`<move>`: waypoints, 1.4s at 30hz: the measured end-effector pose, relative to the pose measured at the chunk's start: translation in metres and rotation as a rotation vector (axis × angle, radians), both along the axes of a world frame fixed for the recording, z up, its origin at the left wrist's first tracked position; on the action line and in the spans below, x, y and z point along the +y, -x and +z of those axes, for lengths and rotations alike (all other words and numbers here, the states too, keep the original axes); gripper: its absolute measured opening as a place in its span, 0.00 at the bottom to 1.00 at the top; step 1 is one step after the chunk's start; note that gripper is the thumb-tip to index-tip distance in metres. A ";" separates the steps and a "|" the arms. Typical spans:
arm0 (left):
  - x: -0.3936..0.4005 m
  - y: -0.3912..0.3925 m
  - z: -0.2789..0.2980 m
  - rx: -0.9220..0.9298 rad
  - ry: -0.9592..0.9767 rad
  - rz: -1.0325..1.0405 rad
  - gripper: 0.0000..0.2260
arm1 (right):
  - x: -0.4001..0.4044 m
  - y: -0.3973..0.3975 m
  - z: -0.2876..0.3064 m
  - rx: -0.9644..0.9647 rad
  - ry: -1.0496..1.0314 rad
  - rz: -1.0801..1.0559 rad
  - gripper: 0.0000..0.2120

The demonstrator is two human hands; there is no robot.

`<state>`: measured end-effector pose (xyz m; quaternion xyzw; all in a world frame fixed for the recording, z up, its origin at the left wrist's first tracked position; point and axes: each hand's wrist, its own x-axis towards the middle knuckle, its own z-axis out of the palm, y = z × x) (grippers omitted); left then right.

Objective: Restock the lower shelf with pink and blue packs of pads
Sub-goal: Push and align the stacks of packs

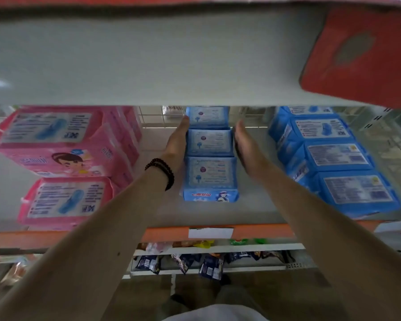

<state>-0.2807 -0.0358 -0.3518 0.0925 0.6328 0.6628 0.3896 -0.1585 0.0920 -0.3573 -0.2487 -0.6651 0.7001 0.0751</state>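
Three small blue packs point(210, 156) sit in a single-file row down the middle of the lower shelf point(162, 212), and we've got both hands in there flanking them. Our left hand point(176, 144) lies flat with straight fingers against the row's left side (there's a dark bead bracelet point(161, 171) on that wrist). Our right hand point(247, 147) is flat too, fingers straight, just beside the row's right side; whether it's actually touching we can't tell. Pink packs point(63, 163) are stacked off to the left, bigger blue packs point(331, 156) to the right. A red pack point(361, 59) hangs over the shelf above, top right.
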 end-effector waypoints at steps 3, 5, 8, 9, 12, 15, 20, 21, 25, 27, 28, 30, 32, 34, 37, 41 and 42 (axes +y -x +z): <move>0.011 0.001 -0.011 -0.018 0.034 0.009 0.27 | 0.003 0.017 -0.008 -0.008 0.086 -0.007 0.32; 0.015 -0.003 -0.016 -0.031 0.034 -0.005 0.27 | 0.006 0.020 -0.015 -0.008 0.147 0.007 0.31; 0.013 -0.006 -0.015 -0.026 0.058 0.007 0.27 | 0.006 0.020 -0.016 -0.004 0.124 -0.004 0.32; 0.008 -0.006 -0.012 -0.008 0.073 0.007 0.26 | 0.006 0.019 -0.013 0.007 0.105 0.009 0.34; -0.018 -0.020 0.004 0.048 0.024 -0.058 0.25 | 0.010 0.004 -0.022 0.059 0.120 -0.072 0.50; -0.043 -0.062 0.020 0.053 0.009 -0.004 0.19 | -0.013 -0.035 -0.028 0.092 0.095 -0.279 0.50; -0.056 -0.098 -0.021 0.033 -0.094 0.024 0.10 | -0.051 -0.054 -0.043 0.173 0.131 -0.319 0.65; -0.054 -0.100 -0.027 0.061 -0.082 0.029 0.13 | -0.055 -0.049 -0.045 0.188 0.131 -0.310 0.65; -0.044 -0.097 -0.038 0.125 -0.024 0.036 0.15 | -0.056 -0.033 -0.043 0.173 0.102 -0.348 0.61; -0.041 -0.093 -0.036 0.120 0.003 0.045 0.14 | -0.053 -0.028 -0.043 0.143 0.112 -0.350 0.62; -0.040 -0.091 -0.033 0.139 0.030 0.050 0.11 | -0.051 -0.026 -0.046 0.144 0.110 -0.341 0.62; -0.041 -0.089 -0.026 0.183 0.069 0.044 0.06 | -0.054 -0.025 -0.043 0.152 0.094 -0.332 0.61; -0.049 -0.091 -0.016 0.170 0.049 0.055 0.09 | -0.060 -0.029 -0.039 0.161 0.091 -0.359 0.57; -0.061 -0.094 -0.012 0.193 0.048 0.057 0.08 | -0.067 -0.036 -0.030 0.194 0.084 -0.366 0.50; -0.085 -0.104 -0.013 0.243 0.043 0.028 0.19 | -0.076 -0.048 -0.023 0.218 -0.014 -0.414 0.34; -0.108 -0.116 -0.012 0.470 0.123 -0.003 0.31 | -0.095 -0.062 -0.010 0.212 -0.257 -0.327 0.40; -0.111 -0.118 -0.010 0.527 0.142 -0.002 0.32 | -0.100 -0.064 -0.008 0.216 -0.315 -0.279 0.40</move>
